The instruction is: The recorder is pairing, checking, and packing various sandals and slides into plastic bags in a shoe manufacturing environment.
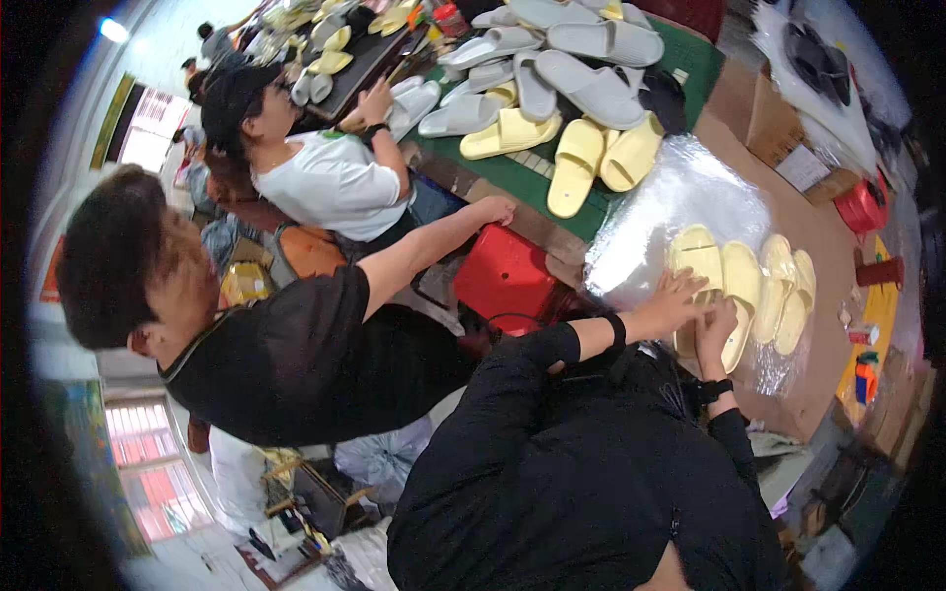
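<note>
Both hands were down on the workbench (788,222), working one pair of pale yellow slippers (717,281) that lay on a sheet of clear plastic wrap (670,197). The left hand (675,300) had its fingers spread flat across the near end of that pair; the right hand (716,330) sat just beside it, fingers curled around the slipper's edge, the two hands almost touching. A second yellow pair (786,291) lay right alongside, toward the bench's far side, on the same plastic. Further along, on the green mat (690,59), grey slippers (581,59) were piled loosely with more yellow slippers (581,158) at the mat's edge. A co-worker's hand (496,209) reached to the bench's edge near a red stool (503,271).
</note>
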### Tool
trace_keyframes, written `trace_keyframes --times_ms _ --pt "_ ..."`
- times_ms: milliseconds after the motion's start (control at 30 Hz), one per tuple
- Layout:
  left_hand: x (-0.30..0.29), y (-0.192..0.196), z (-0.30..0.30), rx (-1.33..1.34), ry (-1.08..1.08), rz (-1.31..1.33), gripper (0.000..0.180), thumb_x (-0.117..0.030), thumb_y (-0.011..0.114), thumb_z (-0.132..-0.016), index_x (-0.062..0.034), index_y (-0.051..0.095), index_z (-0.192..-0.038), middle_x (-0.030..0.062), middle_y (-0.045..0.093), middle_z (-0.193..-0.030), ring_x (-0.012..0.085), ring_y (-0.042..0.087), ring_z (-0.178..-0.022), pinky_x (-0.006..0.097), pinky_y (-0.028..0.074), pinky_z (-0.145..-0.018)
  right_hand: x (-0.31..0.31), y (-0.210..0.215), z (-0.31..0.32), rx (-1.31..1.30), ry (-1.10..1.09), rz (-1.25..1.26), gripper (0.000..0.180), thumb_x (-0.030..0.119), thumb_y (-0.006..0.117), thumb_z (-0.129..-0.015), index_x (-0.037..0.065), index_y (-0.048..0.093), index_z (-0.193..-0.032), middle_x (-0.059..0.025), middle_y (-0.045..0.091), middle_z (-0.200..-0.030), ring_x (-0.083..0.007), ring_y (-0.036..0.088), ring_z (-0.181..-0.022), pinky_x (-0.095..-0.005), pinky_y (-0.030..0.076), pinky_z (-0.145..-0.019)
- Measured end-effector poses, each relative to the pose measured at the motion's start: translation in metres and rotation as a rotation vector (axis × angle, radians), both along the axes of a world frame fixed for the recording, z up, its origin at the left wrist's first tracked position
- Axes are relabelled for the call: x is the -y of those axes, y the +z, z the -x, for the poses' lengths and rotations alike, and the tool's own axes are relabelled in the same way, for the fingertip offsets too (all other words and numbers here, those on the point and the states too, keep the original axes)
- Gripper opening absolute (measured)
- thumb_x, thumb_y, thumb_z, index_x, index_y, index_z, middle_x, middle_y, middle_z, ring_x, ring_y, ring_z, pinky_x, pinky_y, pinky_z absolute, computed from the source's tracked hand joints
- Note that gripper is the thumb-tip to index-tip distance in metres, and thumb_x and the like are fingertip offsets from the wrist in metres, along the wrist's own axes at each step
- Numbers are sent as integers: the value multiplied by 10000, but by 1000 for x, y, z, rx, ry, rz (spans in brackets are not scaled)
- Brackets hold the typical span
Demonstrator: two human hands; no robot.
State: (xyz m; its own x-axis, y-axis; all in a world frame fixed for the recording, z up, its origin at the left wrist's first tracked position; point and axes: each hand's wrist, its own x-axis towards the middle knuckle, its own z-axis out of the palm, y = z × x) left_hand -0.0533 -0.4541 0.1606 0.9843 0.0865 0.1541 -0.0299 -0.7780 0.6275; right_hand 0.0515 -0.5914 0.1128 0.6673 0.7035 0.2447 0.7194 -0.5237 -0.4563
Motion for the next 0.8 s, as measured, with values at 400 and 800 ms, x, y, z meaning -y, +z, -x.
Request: trace_keyframes --times_ms 400,800 --pt "23 -19 44 -320 -4 52 713 -229 589 -781 -240 197 -1377 299 116 -1377 494 218 -1232 543 205 -1011 -26 -42 -36 111 123 354 655 253 552 -799 87 246 -1354 -254 260 -1337 -371 246 -1250 -471 269 -973" --pt "23 -20 19 -143 153 87 803 -211 663 -693 -119 226 -1360 250 151 -1396 456 158 -1274 516 147 -1041 -20 -65 -42 -771 97 -104 472 221 420 -884 22 297 -1294 -165 349 -1316 -243 377 -1184 -369 373 -953"
